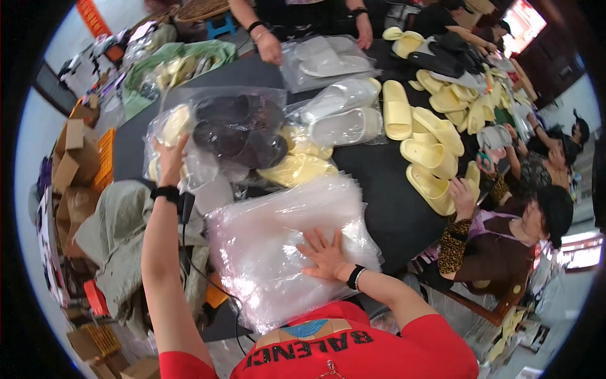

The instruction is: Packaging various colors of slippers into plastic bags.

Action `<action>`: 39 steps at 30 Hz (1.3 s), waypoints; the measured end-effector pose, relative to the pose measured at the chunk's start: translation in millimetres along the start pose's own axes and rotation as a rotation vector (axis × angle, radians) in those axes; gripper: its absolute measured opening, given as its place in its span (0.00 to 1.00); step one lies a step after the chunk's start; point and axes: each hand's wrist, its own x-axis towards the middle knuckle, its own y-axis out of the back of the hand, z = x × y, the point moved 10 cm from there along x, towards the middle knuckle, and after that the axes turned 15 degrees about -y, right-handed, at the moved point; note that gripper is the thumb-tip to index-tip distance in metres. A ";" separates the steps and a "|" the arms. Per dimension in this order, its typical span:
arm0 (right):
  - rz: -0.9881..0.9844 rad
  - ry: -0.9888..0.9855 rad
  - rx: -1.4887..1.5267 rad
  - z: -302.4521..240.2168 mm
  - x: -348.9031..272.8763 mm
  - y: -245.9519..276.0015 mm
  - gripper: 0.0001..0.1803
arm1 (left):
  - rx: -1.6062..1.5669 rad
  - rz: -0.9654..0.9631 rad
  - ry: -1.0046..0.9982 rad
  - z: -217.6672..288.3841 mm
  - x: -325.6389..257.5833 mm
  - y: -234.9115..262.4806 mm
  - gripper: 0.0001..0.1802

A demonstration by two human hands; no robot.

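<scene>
Head view. Reference item: the stack of clear plastic bags (284,234), lying on the black table (398,218) directly before the person.

Right hand (326,256): laid on top of the stack, palm down, fingers spread wide; nothing is gripped. Left hand (169,155): beyond the stack's left corner, thumb and fingers apart, at a bagged pale yellow slipper (176,125). Whether it pinches the film cannot be told.

Slipper positions: bagged dark slippers (235,129) beyond the stack, toward its left; bagged white slippers (344,123) beyond it, toward its right; loose yellow slippers (429,158) farther to its right. Across the table from the stack, a co-worker's hands (270,49) flank another bag of white slippers (334,60).

Step in hand, as judged: arranging filled bags with the left hand while the right steadies the stack. The next move probably calls for a secure left-hand grip on the filled bag, with the right hand preventing the slick stack from sliding.
</scene>
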 end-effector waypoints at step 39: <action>-0.165 0.014 0.128 -8.7 -2.2 9.5 0.40 | 1.064 -0.602 -0.645 -93.8 -316.8 -98.2 0.32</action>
